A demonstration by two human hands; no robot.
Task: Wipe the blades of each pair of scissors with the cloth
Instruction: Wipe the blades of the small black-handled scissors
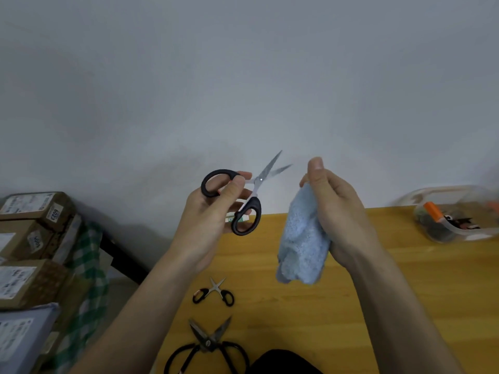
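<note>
Three pairs of scissors: one is held in the air, two are laid on the wooden bench.
Writing: "6023" is read on a label of the top cardboard box, stacked beyond the bench's left edge; the other labels are too blurred to be read.
Left hand: the black-handled scissors are gripped, fingers curled round the upper handle loop, above the bench's far edge.
Blades: they are parted slightly and pointed up and to the right, towards the cloth, from which they are kept apart.
Right hand: the light blue cloth is clutched by curled fingers, the thumb raised above it; the cloth is hung down below the palm, above the bench.
Small scissors: laid open on the bench near its left edge, below the left forearm.
Large black scissors: laid open near the bench's near-left corner, blades pointed away from the person.
Clear plastic container: set at the bench's far right, with an orange item and dark objects seen inside.
Checked green fabric: draped beside the boxes, off the bench's left edge.
</note>
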